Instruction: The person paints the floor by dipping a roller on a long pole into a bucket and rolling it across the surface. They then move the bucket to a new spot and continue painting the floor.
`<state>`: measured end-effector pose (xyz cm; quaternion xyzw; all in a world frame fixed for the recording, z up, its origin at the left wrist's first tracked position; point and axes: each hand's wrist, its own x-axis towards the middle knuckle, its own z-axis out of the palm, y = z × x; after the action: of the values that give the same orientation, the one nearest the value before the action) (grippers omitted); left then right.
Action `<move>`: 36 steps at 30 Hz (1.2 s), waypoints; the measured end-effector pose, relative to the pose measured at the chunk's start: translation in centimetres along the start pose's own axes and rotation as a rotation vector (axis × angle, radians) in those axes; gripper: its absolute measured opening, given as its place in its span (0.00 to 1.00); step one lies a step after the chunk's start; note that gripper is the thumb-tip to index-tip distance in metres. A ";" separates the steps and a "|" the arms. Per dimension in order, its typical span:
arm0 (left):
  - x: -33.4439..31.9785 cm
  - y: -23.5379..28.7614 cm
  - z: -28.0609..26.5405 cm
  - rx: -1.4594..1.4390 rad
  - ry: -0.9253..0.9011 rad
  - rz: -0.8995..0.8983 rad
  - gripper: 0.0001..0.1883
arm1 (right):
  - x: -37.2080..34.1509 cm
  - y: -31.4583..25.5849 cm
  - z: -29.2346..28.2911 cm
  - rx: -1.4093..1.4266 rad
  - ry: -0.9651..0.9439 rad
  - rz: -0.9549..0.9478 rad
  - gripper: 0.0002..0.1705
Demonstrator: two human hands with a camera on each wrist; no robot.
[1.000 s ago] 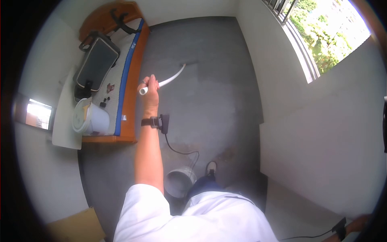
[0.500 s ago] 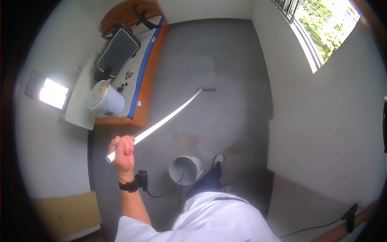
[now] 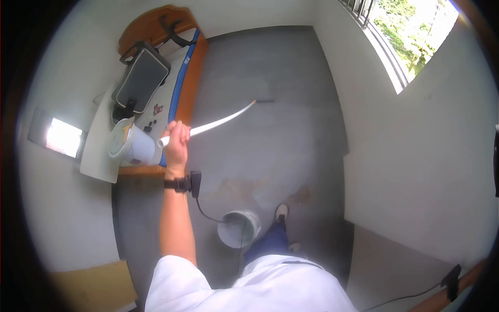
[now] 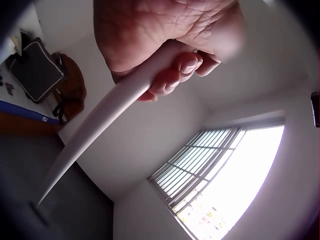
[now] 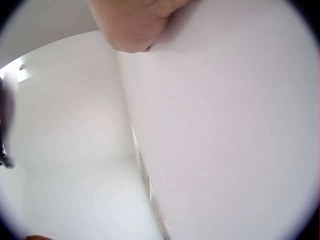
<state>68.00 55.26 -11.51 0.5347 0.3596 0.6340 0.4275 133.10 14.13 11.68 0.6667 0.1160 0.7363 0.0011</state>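
A long white pole (image 3: 215, 125) is gripped near its upper end by my left hand (image 3: 178, 141), with the fingers curled round it. Its far end reaches a thin dark head (image 3: 265, 101) on the grey floor. In the left wrist view the left hand (image 4: 170, 35) wraps the white pole (image 4: 100, 117), which runs down to the floor. Only the heel of my right hand (image 5: 135, 25) shows at the top of the right wrist view, against a white surface; its fingers are hidden. The head view shows only the right forearm, at the lower right.
A wooden bed frame (image 3: 191, 88) at the left holds a dark chair (image 3: 143, 78) and a lidded white bucket (image 3: 139, 145). Another bucket (image 3: 239, 229) stands on the floor beside my foot. A barred window is in the right wall; a yellowish board (image 3: 96, 286) lies lower left.
Since half a second ago, my left hand has moved forward and slightly right, carrying the pole, whose far end also lies farther forward. Over the whole second, the hand drew back, then went forward.
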 end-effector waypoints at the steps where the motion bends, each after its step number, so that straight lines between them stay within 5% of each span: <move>1: 2.6 -1.4 0.6 0.006 -0.005 -0.007 0.20 | -0.1 -0.1 0.0 -0.041 -0.072 0.032 0.42; 4: 10.4 -5.9 2.6 -0.026 -0.004 -0.041 0.19 | -0.6 0.0 1.4 0.082 -0.076 0.157 0.41; 8: 17.2 -10.4 6.0 0.027 -0.021 -0.056 0.22 | -0.5 1.4 3.1 0.137 -0.035 -0.019 0.42; 11: 16.6 -9.4 6.9 0.070 -0.035 -0.058 0.21 | 0.1 -1.6 0.7 0.289 -0.213 0.206 0.43; 13: 14.2 -7.2 6.8 0.097 -0.061 -0.078 0.20 | 0.0 -3.0 0.4 0.476 -0.291 0.570 0.44; 19: 9.0 -0.7 4.5 0.036 -0.066 0.046 0.20 | -1.6 2.1 4.2 0.479 -0.239 0.524 0.50; 28: 19.9 -10.5 8.3 0.011 0.041 -0.042 0.19 | -0.9 1.4 3.6 0.537 -0.264 0.519 0.51; 32: 17.9 -12.8 9.8 0.003 0.104 -0.067 0.21 | -0.9 1.0 3.3 0.557 -0.269 0.524 0.51; 35: 13.6 -9.5 9.8 0.053 0.075 -0.059 0.21 | -1.0 1.9 3.1 0.579 -0.271 0.536 0.51; 36: 12.0 -8.5 8.8 0.029 0.038 -0.058 0.21 | -1.2 2.6 2.9 0.267 -0.344 0.355 0.47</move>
<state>77.31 69.55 -13.36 0.5180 0.3922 0.6263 0.4308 136.50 11.87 11.25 0.7860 0.0913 0.5791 -0.1962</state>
